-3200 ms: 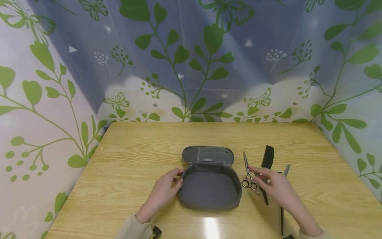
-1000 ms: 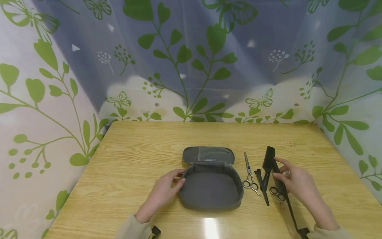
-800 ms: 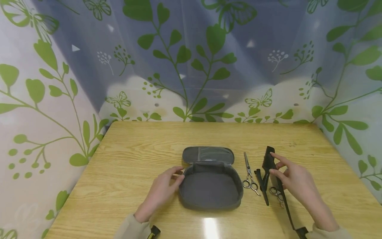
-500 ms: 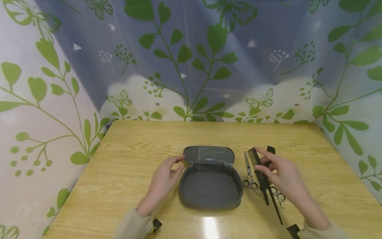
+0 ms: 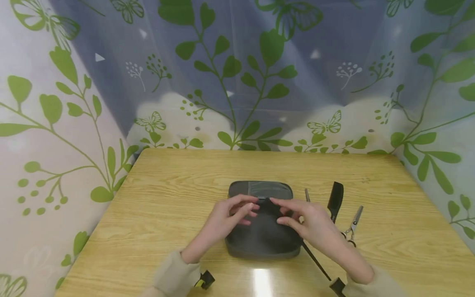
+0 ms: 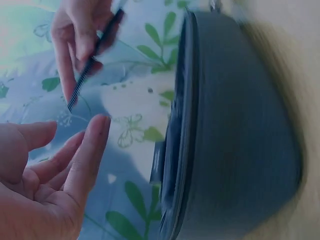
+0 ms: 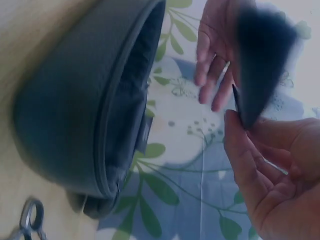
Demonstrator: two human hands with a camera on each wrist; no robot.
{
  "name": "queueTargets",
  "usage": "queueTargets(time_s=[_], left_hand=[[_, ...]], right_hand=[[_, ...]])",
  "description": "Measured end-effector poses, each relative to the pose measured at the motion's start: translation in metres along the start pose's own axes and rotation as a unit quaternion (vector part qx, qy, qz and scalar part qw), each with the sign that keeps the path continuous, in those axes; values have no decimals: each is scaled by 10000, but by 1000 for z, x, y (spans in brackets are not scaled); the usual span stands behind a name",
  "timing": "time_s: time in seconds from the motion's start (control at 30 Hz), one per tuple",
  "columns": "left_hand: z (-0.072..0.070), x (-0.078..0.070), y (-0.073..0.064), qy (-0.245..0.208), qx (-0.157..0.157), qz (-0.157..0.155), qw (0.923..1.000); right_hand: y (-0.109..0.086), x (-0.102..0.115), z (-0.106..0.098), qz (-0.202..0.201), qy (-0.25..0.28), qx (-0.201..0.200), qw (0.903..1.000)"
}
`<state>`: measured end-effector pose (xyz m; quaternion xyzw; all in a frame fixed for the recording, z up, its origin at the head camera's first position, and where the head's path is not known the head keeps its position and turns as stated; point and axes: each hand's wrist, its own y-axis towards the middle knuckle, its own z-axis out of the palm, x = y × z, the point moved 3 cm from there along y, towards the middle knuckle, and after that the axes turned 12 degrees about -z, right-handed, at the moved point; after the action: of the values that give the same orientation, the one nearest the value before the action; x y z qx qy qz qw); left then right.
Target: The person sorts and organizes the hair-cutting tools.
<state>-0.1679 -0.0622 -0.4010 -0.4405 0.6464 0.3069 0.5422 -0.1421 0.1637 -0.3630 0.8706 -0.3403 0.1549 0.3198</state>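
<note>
In the head view, a grey zip case (image 5: 263, 249) stands on the table with its lid flipped back. Above its opening, my right hand (image 5: 315, 222) pinches a black rat-tail comb (image 6: 84, 80); the thin tail (image 5: 316, 260) slants out below the hand toward the wrist. Teeth show along the comb in the left wrist view, while it looks blurred in the right wrist view. Facing it over the case is my left hand (image 5: 220, 218), fingers apart and holding nothing. The left wrist view shows a gap between the two hands.
Right of the case lie a wide black comb (image 5: 336, 197) and thinning scissors (image 5: 355, 222). Another pair of scissors (image 5: 306, 194) shows only its tip behind my right hand. A patterned curtain (image 5: 237, 82) hangs behind and beside the wooden table (image 5: 178, 177).
My right hand has picked the rat-tail comb up from among the tools and carried it left over the case. My left hand has left the case's side and moved above its opening.
</note>
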Motion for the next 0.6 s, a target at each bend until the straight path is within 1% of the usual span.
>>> queueTargets(time_s=[0.1, 0.17, 0.23, 0.37, 0.5, 0.6], left_hand=[[5, 2, -1, -263, 150, -213, 9993], [8, 3, -1, -270, 164, -301, 9990], [11, 3, -2, -234, 169, -320, 9991], [15, 4, -1, -225, 174, -380, 9989], [17, 7, -1, -284, 141, -533, 9981], [18, 9, -1, -343, 176, -593, 9975]], right_hand=[[1, 2, 10, -213, 48, 142, 9997], [0, 3, 15, -290, 115, 208, 9993], [0, 3, 20, -307, 167, 228, 9991], [0, 3, 25, -204, 295, 230, 9991], [-1, 1, 28, 6, 416, 360, 9985], [-3, 0, 29, 109, 465, 458, 9978]])
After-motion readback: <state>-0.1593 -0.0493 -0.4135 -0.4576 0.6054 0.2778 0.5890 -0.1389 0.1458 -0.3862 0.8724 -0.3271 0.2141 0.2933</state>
